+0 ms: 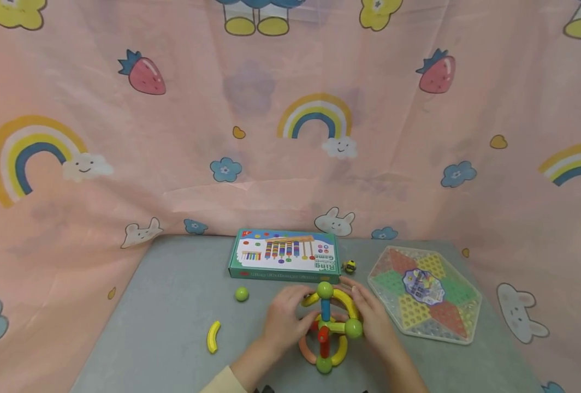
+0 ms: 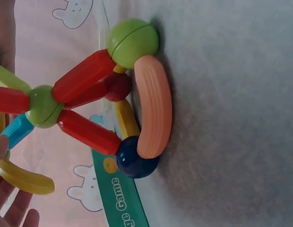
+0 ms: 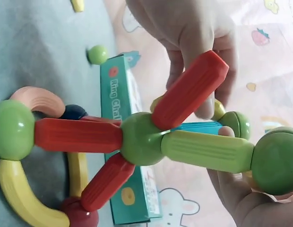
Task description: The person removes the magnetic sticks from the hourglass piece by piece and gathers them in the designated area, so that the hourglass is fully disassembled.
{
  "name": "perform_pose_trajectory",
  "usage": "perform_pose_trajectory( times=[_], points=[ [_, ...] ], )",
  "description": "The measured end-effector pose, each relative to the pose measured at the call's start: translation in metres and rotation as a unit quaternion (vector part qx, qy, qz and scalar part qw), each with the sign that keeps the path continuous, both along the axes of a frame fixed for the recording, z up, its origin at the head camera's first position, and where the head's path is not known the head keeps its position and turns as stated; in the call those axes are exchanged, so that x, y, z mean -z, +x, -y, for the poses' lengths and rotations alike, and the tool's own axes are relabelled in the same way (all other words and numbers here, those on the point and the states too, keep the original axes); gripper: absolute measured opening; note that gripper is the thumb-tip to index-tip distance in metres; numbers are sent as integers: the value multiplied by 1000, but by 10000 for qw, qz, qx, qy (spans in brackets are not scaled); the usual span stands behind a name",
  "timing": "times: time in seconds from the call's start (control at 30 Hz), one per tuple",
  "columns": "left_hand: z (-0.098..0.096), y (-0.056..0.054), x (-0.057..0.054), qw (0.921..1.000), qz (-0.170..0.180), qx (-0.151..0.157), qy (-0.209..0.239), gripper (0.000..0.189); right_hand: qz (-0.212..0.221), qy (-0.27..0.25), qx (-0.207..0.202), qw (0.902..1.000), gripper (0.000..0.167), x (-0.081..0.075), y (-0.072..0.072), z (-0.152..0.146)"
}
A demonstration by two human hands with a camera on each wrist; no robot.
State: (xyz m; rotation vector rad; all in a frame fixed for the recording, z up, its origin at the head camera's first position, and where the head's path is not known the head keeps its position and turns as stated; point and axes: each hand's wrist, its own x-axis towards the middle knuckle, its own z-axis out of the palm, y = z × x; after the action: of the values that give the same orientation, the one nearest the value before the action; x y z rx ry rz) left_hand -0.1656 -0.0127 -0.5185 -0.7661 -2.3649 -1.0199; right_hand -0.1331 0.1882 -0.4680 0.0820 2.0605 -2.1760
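Observation:
A stick-and-ball magnetic toy structure [image 3: 144, 138] stands on the table between the hands. At its base, green, blue and dark red balls join curved rods, one a salmon curved rod [image 2: 155, 106]. Straight red rods rise to a central green ball [image 2: 44, 106]; a blue rod and a light green rod [image 3: 208, 147] branch from it. My left hand [image 1: 283, 322] pinches a yellow curved rod [image 2: 26, 179] beside the upper green ball [image 1: 325, 290]. From the other side, my right hand [image 1: 375, 319] grips the structure by another yellow curved rod [image 1: 347, 302], its fingers partly hidden.
Behind the structure lies a Ring Challenge Game box [image 1: 284, 255], with a small yellow-and-black toy [image 1: 349, 266] by its corner. A hexagonal board game [image 1: 425, 295] lies at right. A loose green ball [image 1: 242, 294] and a loose yellow curved rod [image 1: 213, 337] are at left.

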Motion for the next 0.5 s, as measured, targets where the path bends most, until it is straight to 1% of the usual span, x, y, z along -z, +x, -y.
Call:
perform_pose_trajectory(
  times=[0.07,0.13,0.27,0.33,0.4,0.47,0.5],
  points=[
    [-1,-1,0,9999,-134,-1,26,34,100,-294,63,9995,55,1,2,0],
    [-2,-2,-2,9997,-237,-1,76,30,101,-427,106,9990,54,2,3,1],
    [-3,-3,-8,9996,-189,60,190,23,89,-438,175,9988,49,3,4,4],
    [-4,-3,-10,9996,1,107,264,19,102,-396,240,9989,46,4,4,5],
    [-5,-2,-12,9986,304,151,402,16,141,-364,300,9988,45,4,4,5],
    [-5,-1,-14,9954,717,236,598,14,186,-346,353,9986,44,4,4,5],
    [-5,0,-15,9923,965,276,724,13,204,-319,366,9986,45,4,4,6]
  ],
)
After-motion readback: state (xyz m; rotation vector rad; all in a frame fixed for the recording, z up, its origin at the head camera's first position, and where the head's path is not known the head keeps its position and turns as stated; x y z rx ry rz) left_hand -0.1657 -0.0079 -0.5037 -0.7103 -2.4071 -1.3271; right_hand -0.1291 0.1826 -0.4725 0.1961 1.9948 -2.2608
